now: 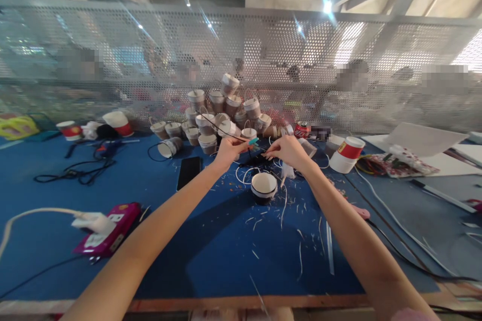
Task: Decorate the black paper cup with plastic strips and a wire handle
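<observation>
My left hand (228,153) is closed over the worktable, its fingers pinching a thin black cord (218,124) that trails up and to the left. A small teal piece (253,141) shows at those fingertips; its kind is unclear. Just across from it, my right hand (286,151) is pinched closed, and what its fingertips hold is too small to make out. Below both hands a small white-lined cup (264,184) with a dark rim line stands upright on the blue mat (222,246). Loose white strings and scraps lie around it.
Behind my hands rises a pile of small handled cups (206,123). A black phone (189,172) lies left of centre, with a purple power strip (109,229) nearer me. At right are a red-and-white paper cup (347,154), a cola can (302,130) and cables. A perforated screen (263,45) stands behind.
</observation>
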`<state>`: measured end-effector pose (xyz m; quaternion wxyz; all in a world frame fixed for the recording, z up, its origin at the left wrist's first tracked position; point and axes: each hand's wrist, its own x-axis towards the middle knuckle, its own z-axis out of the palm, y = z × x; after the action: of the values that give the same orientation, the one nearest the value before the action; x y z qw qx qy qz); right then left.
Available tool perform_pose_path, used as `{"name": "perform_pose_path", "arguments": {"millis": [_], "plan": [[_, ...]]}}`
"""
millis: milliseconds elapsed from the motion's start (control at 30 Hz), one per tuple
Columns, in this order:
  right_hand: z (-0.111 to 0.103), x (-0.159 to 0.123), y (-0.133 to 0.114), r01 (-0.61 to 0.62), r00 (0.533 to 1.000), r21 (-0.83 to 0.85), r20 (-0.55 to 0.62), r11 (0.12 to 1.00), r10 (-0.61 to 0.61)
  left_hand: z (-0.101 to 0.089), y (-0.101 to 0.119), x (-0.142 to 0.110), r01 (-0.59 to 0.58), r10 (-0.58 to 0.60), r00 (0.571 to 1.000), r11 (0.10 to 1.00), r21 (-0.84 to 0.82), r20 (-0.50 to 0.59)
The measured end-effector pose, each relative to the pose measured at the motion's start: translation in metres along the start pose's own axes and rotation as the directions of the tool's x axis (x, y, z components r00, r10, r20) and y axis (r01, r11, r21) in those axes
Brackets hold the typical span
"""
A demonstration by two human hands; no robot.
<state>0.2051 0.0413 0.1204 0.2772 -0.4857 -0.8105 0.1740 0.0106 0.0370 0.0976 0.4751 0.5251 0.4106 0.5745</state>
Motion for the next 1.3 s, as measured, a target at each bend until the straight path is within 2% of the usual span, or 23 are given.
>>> {"name": "perform_pose_path", "arguments": {"millis": [100,200,300,400,467,533,600,700,767,867,967,1133,1300], "plan": [[-0.001,-0.001,-0.002,-0.039,0.996,-0.222,-0.092,0.974,0.019,0.002,-0.002,-0.002,0.026,-0.026,1.000,1.000,-0.003,-0.004],[0.004,-0.001,-0.004,-0.057,0.990,-0.340,-0.141,0.939,0.009,0.004,-0.003,-0.004,0.035,-0.036,0.999,0.999,-0.020,-0.018],[0.013,0.000,-0.005,-0.075,0.983,-0.326,-0.182,0.942,0.016,0.006,-0.005,-0.005,0.019,-0.020,0.999,1.000,-0.022,-0.040],[0.020,0.000,-0.004,-0.075,0.980,-0.222,-0.199,0.972,0.030,0.003,-0.007,-0.001,-0.047,0.048,0.997,0.999,0.012,-0.061],[0.021,0.001,-0.002,-0.044,0.992,-0.064,-0.120,0.997,0.036,0.000,-0.008,0.002,-0.105,0.108,0.993,0.993,0.062,-0.045],[0.019,0.001,0.001,-0.049,0.998,0.141,0.036,0.989,0.044,-0.004,-0.006,0.005,-0.143,0.144,0.990,0.983,0.113,-0.001],[0.013,0.001,0.004,-0.105,0.981,0.289,0.189,0.952,0.050,-0.007,-0.004,0.008,-0.160,0.154,0.987,0.976,0.149,0.049],[0.004,-0.001,0.007,-0.179,0.938,0.349,0.344,0.920,0.052,-0.011,-0.001,0.009,-0.176,0.156,0.980,0.967,0.184,0.121],[0.000,-0.002,0.009,-0.181,0.918,0.326,0.394,0.928,0.040,-0.012,0.000,0.010,-0.183,0.150,0.975,0.960,0.210,0.164],[0.000,-0.002,0.010,-0.110,0.948,0.229,0.317,0.967,0.033,-0.011,-0.002,0.009,-0.187,0.153,0.974,0.960,0.209,0.165],[0.007,0.001,0.011,-0.069,0.985,0.101,0.162,0.992,0.052,-0.006,-0.008,0.007,-0.176,0.170,0.983,0.978,0.109,0.064],[0.019,0.004,0.009,-0.064,0.997,-0.002,0.043,0.998,0.064,0.001,-0.019,0.005,-0.126,0.120,0.984,0.991,-0.037,-0.129],[0.022,0.004,0.009,-0.024,0.998,-0.037,-0.053,0.999,0.022,-0.001,-0.023,0.006,-0.133,0.128,0.979,0.991,-0.022,-0.159]]}}
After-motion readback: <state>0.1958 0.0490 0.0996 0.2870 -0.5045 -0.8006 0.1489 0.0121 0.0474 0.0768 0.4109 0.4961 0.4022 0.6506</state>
